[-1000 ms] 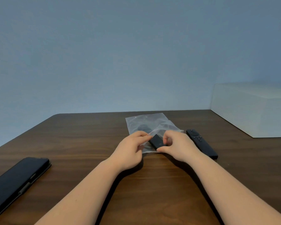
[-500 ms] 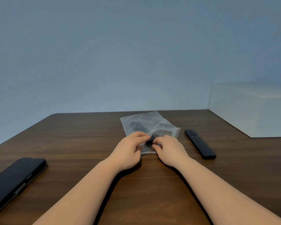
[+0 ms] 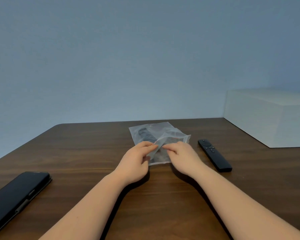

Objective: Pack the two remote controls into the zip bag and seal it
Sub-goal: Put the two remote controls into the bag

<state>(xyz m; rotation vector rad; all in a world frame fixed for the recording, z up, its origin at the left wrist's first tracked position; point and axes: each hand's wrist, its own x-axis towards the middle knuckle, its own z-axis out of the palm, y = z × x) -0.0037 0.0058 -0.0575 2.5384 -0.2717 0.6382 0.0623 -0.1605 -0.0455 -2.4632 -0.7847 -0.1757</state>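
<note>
A person's left hand (image 3: 134,163) and right hand (image 3: 184,158) pinch the near, open edge of a clear zip bag (image 3: 152,134) lying on a dark wooden surface (image 3: 93,153), fingers clamped on the plastic. One black remote control (image 3: 145,134) lies inside the bag, its long axis angled from far left to near right. A second remote control (image 3: 214,155) rests outside, just right of the bag, button end pointing away. A dark phone case (image 3: 16,196) lies at the near left; a white box (image 3: 270,116) stands far right.
</note>
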